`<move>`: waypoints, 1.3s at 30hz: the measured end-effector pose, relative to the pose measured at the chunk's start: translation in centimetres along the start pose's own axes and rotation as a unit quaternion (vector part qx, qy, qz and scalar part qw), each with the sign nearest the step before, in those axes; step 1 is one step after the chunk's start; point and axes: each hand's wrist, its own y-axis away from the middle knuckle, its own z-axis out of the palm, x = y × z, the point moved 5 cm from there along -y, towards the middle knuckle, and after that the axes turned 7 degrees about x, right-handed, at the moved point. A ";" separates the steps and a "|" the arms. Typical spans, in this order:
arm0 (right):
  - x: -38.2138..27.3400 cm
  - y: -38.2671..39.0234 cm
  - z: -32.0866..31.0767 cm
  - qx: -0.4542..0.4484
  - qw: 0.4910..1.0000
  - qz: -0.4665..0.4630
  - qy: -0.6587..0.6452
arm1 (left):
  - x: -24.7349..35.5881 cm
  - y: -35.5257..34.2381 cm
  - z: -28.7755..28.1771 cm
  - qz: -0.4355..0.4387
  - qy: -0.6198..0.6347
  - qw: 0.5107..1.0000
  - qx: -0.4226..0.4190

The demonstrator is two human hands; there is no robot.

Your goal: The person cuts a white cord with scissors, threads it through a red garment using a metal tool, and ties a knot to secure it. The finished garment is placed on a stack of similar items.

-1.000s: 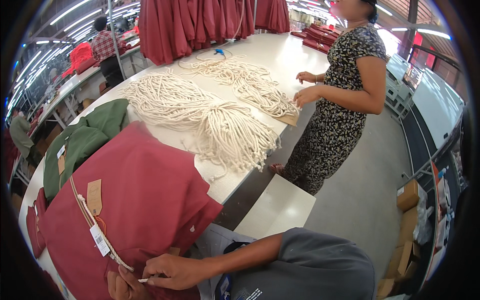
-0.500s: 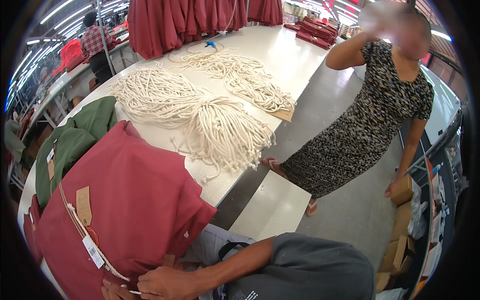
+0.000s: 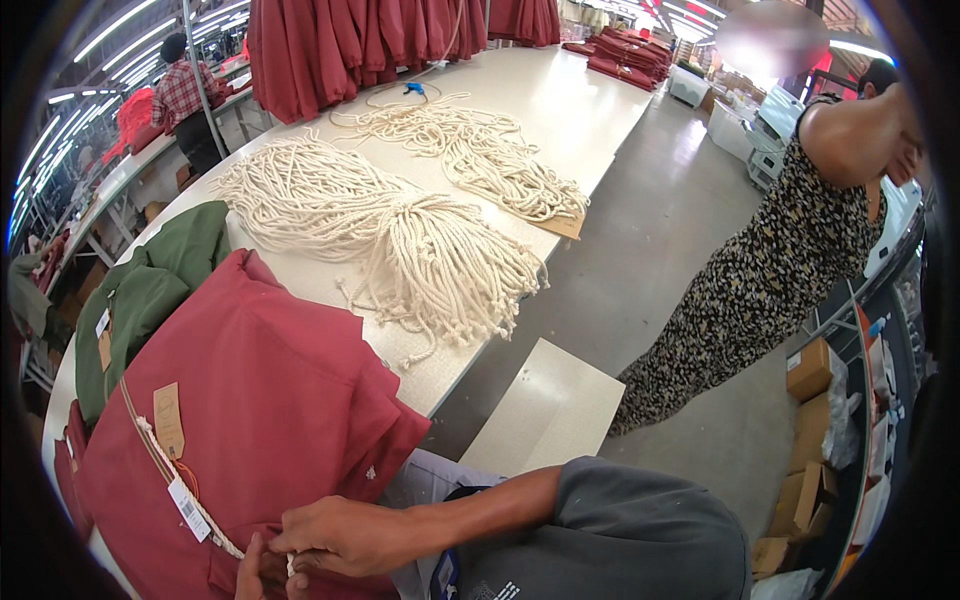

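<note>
Stretching away from the person, a long pale worktop (image 3: 560,110) carries everything. At its far end hangs a row of dark red garments (image 3: 370,40), with more folded red stacks (image 3: 630,60) at the far right corner. Two large bundles of cream cord lie on the middle of the worktop: the bigger bundle (image 3: 400,240) reaches to the right edge, its knotted ends hanging just over it, and the smaller bundle (image 3: 480,160) lies farther off, near a piece of brown card at the edge. A green garment (image 3: 150,290) sits along the left edge.

Nearest the person, a red hooded garment (image 3: 270,400) covers the near end of the worktop, touching the green one. A cream drawstring (image 3: 175,475) runs along its hem, with a brown tag (image 3: 168,420) and a white tag (image 3: 187,508) beside it.

The right hand (image 3: 345,538) rests on the garment's near edge, fingers curled and pressed together, pinching the end of the drawstring. The left hand (image 3: 255,575) is mostly cut off by the lower border, just beside the right; I cannot tell how its fingers stand.

A person in a patterned dress (image 3: 770,260) stands on the floor off the right edge, and another in a checked shirt (image 3: 185,95) stands beyond the left edge.
</note>
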 end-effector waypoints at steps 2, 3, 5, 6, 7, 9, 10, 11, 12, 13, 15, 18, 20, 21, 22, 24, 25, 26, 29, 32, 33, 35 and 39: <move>-0.3 0.0 -0.8 0.025 0.998 0.040 -0.052 | 0.0 0.3 0.6 -0.064 -0.011 0.997 -0.034; -0.4 0.0 -1.1 0.023 0.998 0.045 -0.048 | 0.5 0.2 0.7 -0.030 -0.022 0.999 -0.038; -0.6 -0.2 -1.6 0.010 0.998 0.041 -0.054 | 1.2 0.0 0.7 0.039 -0.041 0.997 -0.047; -0.9 -0.2 -1.8 0.016 0.998 0.014 -0.051 | 1.2 -0.1 0.6 0.056 -0.066 0.995 -0.050; -1.1 -0.3 -2.0 0.022 0.999 -0.012 -0.048 | 1.2 -0.2 0.5 0.074 -0.092 0.992 -0.054; -1.3 -0.4 -2.3 0.029 0.998 -0.042 -0.045 | 1.2 -0.2 0.5 0.096 -0.107 0.989 -0.044; -1.2 -0.3 -2.4 0.029 0.998 -0.045 -0.046 | 1.2 -0.1 0.5 0.102 -0.097 0.990 -0.030; -1.3 -0.3 -2.4 0.027 0.997 -0.052 -0.049 | 1.1 0.0 0.6 0.106 -0.086 0.990 -0.016; -1.2 -0.3 -2.5 0.028 0.997 -0.053 -0.046 | 1.0 0.1 0.8 0.092 -0.065 0.994 -0.010; -1.3 -0.2 -2.6 0.028 0.997 -0.057 -0.046 | 0.8 0.2 1.0 0.077 -0.043 0.996 -0.003; -1.4 -0.2 -2.8 0.026 0.997 -0.067 -0.030 | 0.7 0.3 1.2 0.059 -0.029 0.998 0.000; -1.5 0.0 -3.1 0.024 0.997 -0.073 0.008 | 0.9 0.4 1.4 0.058 -0.049 0.997 -0.005; -1.5 0.2 -3.2 0.017 0.997 -0.067 0.023 | 1.3 0.5 1.5 0.069 -0.064 0.996 -0.001; -1.5 0.3 -3.4 0.024 0.997 -0.074 0.028 | 1.4 0.5 1.4 0.069 -0.066 0.995 0.001; -1.5 0.4 -3.4 0.024 0.996 -0.080 0.033 | 1.4 0.5 1.4 0.068 -0.069 0.995 0.003; -1.5 0.6 -3.4 0.028 0.996 -0.083 0.027 | 1.6 0.5 1.5 0.074 -0.071 0.995 0.008; -1.6 0.6 -3.5 0.033 0.996 -0.080 0.018 | 1.7 0.5 1.5 0.080 -0.072 0.994 0.010; -1.7 0.5 -3.7 0.037 0.996 -0.076 0.008 | 1.7 0.5 1.5 0.087 -0.072 0.994 0.013; -2.3 0.1 -4.4 0.021 0.997 -0.075 0.004 | 1.6 0.6 1.6 0.081 -0.062 0.995 0.015; -2.7 -0.6 -5.8 0.022 0.997 -0.037 0.060 | 1.2 0.6 1.1 0.052 -0.055 0.996 0.055; -3.0 -0.6 -6.0 0.028 0.998 -0.035 0.040 | 1.1 0.6 1.1 0.054 -0.054 0.996 0.049; -2.9 -0.4 -5.8 0.036 0.999 0.001 0.017 | 1.0 0.6 1.2 0.055 -0.051 0.996 0.038; -2.3 -0.1 -2.9 -0.043 0.997 -0.048 0.031 | 0.8 0.7 2.0 0.064 -0.058 0.996 0.007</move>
